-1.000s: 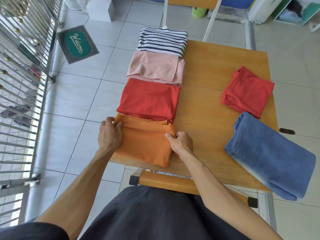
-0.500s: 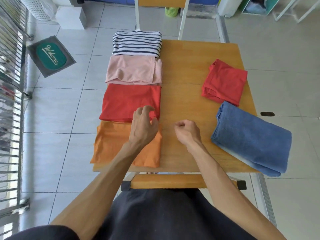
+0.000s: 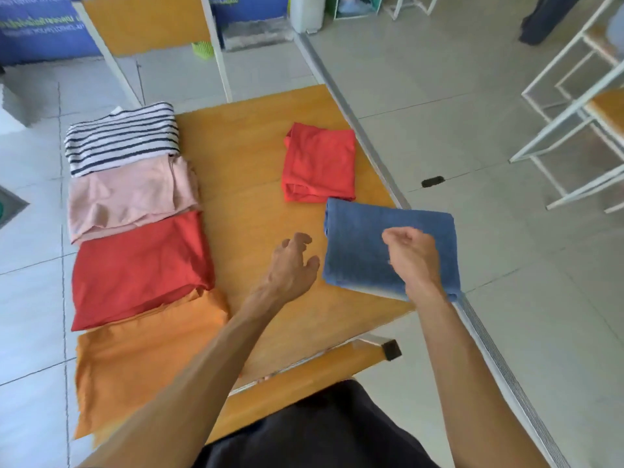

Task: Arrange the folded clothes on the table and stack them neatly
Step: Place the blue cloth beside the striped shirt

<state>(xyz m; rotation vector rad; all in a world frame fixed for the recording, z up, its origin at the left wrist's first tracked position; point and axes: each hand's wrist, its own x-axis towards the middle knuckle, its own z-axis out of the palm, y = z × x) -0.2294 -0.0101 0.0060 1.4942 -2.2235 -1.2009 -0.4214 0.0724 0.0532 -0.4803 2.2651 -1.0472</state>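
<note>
Down the left side of the wooden table (image 3: 256,136) lies a row of folded clothes: a striped shirt (image 3: 121,138), a pink one (image 3: 128,197), a red one (image 3: 138,268) and an orange one (image 3: 145,356). A small red folded piece (image 3: 320,162) and a folded blue cloth (image 3: 364,244) lie on the right. My left hand (image 3: 292,265) hovers over bare table beside the blue cloth, fingers spread, holding nothing. My right hand (image 3: 413,258) is loosely curled above the blue cloth, holding nothing.
A chair back (image 3: 148,25) stands beyond the table's far edge. White-framed stools (image 3: 580,130) stand on the tiled floor to the right. A wooden seat edge (image 3: 304,373) lies between me and the table. The table's right edge runs along a floor track (image 3: 381,170).
Both hands let go of the orange shirt and moved right across the table; the left now hovers beside the blue cloth and the right above it. The view has swung to the right.
</note>
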